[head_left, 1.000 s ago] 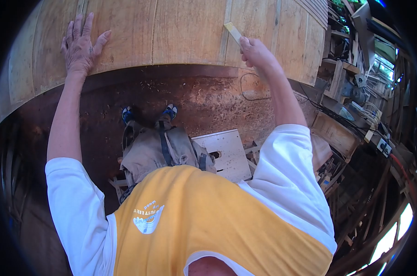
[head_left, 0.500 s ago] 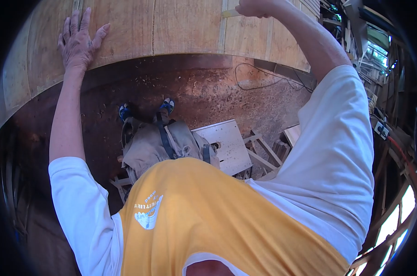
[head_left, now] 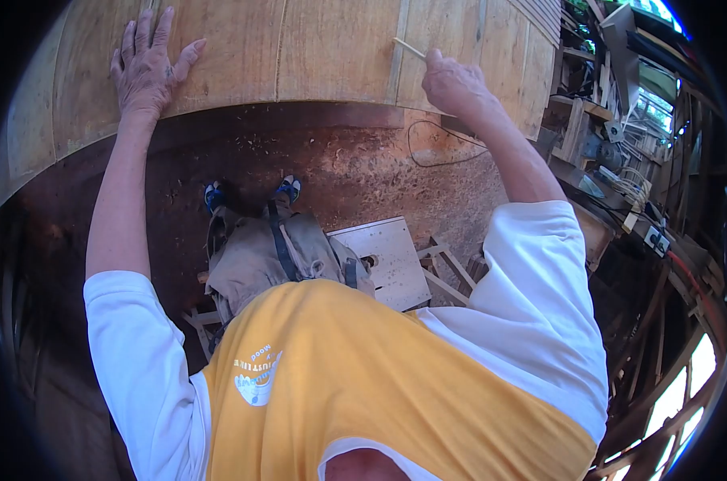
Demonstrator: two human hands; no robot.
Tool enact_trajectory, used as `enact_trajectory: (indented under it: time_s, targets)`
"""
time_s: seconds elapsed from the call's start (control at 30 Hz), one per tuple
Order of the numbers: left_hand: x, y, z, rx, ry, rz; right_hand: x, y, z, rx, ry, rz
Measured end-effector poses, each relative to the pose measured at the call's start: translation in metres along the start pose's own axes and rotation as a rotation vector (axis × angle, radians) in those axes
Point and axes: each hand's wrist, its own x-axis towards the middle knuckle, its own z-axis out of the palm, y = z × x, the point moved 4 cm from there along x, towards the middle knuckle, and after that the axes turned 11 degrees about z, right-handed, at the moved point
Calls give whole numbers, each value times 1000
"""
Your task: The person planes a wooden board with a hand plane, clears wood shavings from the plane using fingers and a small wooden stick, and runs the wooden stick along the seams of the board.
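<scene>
My left hand (head_left: 147, 76) lies flat on the large wooden panel (head_left: 339, 56), fingers spread, near its front edge at the left. My right hand (head_left: 458, 84) is closed around one end of a thin, pale-yellow strip (head_left: 409, 48). This strip points left and away from me, over a straight seam in the panel. Most of its gripped end is hidden by my fingers, and I cannot tell what kind of tool it is. Several seams run across the panel's light brown surface.
Beneath the panel a dark cable (head_left: 447, 163) loops over the dusty floor (head_left: 363, 160). Near my legs stands a white-topped machine table (head_left: 383, 260) with wooden slats (head_left: 451, 268) beside it. Timber and clutter (head_left: 620, 172) line the right side, with a power socket (head_left: 657, 240).
My right hand has come back toward me and turned, so the strip shows narrower and slanted. My left hand stays flat on the panel; the view has shifted slightly.
</scene>
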Motion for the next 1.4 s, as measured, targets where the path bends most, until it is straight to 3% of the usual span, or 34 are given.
enact_trajectory:
  time_s: [0.13, 0.27, 0.37, 0.47, 0.67, 0.77, 0.97, 1.17, 1.37, 1.4]
  targets:
    - [0, -1, 1, -2, 14, 10, -7, -1, 48, 82, 80, -7]
    - [-1, -2, 1, 20, -12, 13, -13, 3, 43, 325, 292, 60]
    - [-2, -1, 1, 8, 6, 26, 3, -4, 65, 273, 335, 132]
    - [0, -1, 2, 25, -5, 27, -10, -17, 65, 331, 90, 68]
    - [2, 0, 0, 50, -30, 23, 16, -18, 64, 330, 261, 12]
    - [2, -1, 0, 66, -51, 13, -1, -21, 67, 219, 241, -62]
    - [2, 3, -5, 67, -90, 4, -1, -23, 55, 428, 119, 32]
    - [0, 0, -2, 26, -68, 8, -4, -19, 58, 436, 62, 57]
    - [2, 1, -5, 31, -88, -1, 1, 4, 86, 1171, 483, -93]
    - [2, 2, -5, 31, -95, -3, -5, 3, 85, 1471, 299, -81]
